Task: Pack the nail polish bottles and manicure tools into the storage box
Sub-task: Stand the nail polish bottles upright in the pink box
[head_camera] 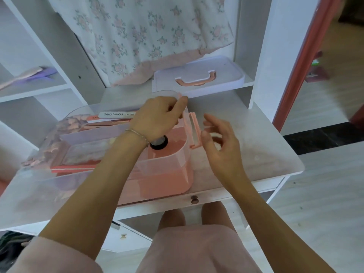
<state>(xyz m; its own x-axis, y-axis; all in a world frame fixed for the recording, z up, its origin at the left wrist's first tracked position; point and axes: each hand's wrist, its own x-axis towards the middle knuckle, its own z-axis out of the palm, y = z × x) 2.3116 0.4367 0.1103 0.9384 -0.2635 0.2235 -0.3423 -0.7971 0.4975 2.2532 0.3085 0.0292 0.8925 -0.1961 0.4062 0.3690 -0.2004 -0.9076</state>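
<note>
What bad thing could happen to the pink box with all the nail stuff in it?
The clear tray sits on the pink storage box with one end sticking out past it, so a bump might tip it and spill the nail files. The left hand pinches the tray's corner while the right hand hovers open by the side latch; fingers could get nipped if it snaps.

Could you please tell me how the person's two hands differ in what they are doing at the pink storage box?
The left hand reaches over the pink storage box and pinches the top of its rim; the right hand hovers beside the box's side latch, fingers spread, holding nothing. The left wrist wears a thin bracelet; the right is bare. Both work at the box's right end.
</note>
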